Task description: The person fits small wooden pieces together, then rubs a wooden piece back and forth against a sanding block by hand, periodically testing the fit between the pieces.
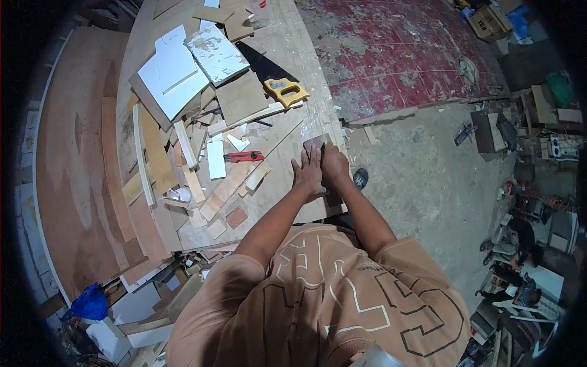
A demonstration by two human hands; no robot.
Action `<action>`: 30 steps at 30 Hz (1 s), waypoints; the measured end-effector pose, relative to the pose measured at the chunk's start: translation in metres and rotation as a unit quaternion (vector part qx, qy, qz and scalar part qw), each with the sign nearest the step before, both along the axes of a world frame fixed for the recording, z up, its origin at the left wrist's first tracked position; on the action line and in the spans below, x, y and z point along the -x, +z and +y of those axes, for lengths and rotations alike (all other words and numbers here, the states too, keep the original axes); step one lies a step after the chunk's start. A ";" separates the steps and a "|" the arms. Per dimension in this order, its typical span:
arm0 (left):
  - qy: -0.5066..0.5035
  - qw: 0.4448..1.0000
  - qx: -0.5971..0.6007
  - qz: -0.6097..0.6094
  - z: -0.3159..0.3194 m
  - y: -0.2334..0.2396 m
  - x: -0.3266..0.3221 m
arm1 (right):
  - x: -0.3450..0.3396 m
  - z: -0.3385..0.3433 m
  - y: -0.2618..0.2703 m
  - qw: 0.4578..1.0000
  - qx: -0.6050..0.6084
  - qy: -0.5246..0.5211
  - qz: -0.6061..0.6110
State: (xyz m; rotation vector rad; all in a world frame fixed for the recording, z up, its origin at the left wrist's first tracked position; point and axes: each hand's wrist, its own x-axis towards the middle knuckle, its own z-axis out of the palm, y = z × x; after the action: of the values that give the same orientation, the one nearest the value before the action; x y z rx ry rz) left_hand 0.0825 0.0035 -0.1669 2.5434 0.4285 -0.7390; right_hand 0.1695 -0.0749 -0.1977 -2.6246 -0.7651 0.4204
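Near the right edge of a wooden worktable (284,137) lies a small brown flat piece (318,141), perhaps wood or sandpaper. My left hand (310,173) rests flat on it with fingers spread. My right hand (335,161) is beside the left, fingers curled at the piece's right side; whether they grip it cannot be told. To the left lie a red utility knife (244,156), a short wood block (257,177) and a white strip (215,156). A handsaw with a yellow handle (286,91) lies farther up the table.
White panels (172,82), a paint-marked board (217,55) and wood offcuts (185,144) cover the table's left part. A large plywood sheet (73,151) stands further left. Scraps and a blue bag (93,303) lie below it. People (523,257) are at the far right, beyond the concrete floor (422,169).
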 end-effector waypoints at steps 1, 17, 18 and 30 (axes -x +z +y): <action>-0.003 1.000 0.000 -0.004 -0.002 0.001 -0.001 | 0.005 -0.012 -0.007 1.000 0.005 0.008 0.009; 0.004 1.000 0.001 0.009 -0.004 -0.001 -0.005 | 0.001 -0.004 -0.001 0.999 -0.022 -0.022 -0.003; -0.001 1.000 -0.001 0.006 -0.004 0.001 -0.006 | 0.006 -0.010 0.001 0.999 -0.025 -0.027 -0.005; -0.019 0.998 -0.010 0.055 -0.003 0.000 -0.010 | 0.033 -0.051 -0.016 1.000 -0.009 0.005 0.016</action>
State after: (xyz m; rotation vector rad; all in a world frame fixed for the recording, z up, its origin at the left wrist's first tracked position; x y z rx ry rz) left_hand 0.0926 0.0005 -0.1666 2.5450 0.4255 -0.8957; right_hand 0.1368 -0.1263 -0.2141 -2.5922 -0.7693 0.4549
